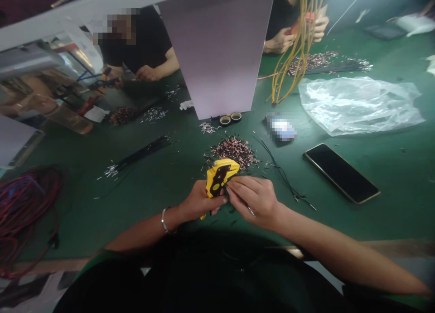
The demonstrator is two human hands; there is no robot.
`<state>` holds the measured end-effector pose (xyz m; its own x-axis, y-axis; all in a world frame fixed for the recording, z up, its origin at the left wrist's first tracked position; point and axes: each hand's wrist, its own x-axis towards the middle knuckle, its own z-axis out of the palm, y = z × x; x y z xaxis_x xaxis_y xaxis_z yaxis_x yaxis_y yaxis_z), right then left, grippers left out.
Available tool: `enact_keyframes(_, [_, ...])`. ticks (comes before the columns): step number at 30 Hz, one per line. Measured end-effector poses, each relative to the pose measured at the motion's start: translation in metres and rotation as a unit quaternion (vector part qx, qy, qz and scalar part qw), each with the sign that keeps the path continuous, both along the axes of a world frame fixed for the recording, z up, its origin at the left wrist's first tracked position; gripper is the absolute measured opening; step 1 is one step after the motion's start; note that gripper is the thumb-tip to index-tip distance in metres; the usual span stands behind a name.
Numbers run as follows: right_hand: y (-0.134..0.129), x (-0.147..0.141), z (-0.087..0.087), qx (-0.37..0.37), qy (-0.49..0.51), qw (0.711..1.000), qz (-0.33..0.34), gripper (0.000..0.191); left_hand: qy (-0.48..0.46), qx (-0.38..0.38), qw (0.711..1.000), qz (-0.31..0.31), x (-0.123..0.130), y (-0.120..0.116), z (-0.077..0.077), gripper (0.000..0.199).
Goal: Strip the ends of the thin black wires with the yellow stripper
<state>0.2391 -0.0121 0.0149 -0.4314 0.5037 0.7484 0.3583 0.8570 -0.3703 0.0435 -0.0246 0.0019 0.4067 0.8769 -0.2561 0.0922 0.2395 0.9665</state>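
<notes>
A yellow and black wire stripper (222, 170) is upright in my left hand (200, 202), whose fingers are wrapped round its handles. Against the tool's right side, my right hand (254, 197) is closed in a pinch on what looks like a thin wire. A silvery tip (251, 211) pokes out below this hand; the rest of the wire is hidden by the fingers. Just beyond the stripper lies a heap of short copper and black wire offcuts (234, 151). Several thin black wires (280, 170) lie to the right of my hands.
A bundle of black wires (139, 154) lies left, with red cable coils (27, 213) nearer the edge. At right are a phone (341, 172) and a clear plastic bag (360, 104). Tape rolls (230, 119) sit by an upright panel (217, 55). Two other people work across the table.
</notes>
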Motion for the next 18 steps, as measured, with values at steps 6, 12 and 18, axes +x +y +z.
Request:
enact_keyframes(6, [0.002, -0.001, 0.006, -0.103, 0.074, 0.992, 0.013, 0.018, -0.1, -0.064, 0.993, 0.002, -0.002, 0.005, 0.0, 0.022])
enact_keyframes(12, [0.011, 0.007, 0.017, -0.415, 0.221, 0.882, -0.01, 0.014, -0.219, -0.125, 0.966, -0.061, -0.003, 0.013, 0.008, 0.023])
enact_keyframes(18, [0.022, 0.013, 0.016, -0.538, 0.353, 0.764, 0.044, 0.014, -0.266, -0.151, 0.946, -0.107, -0.005, 0.015, 0.008, 0.028])
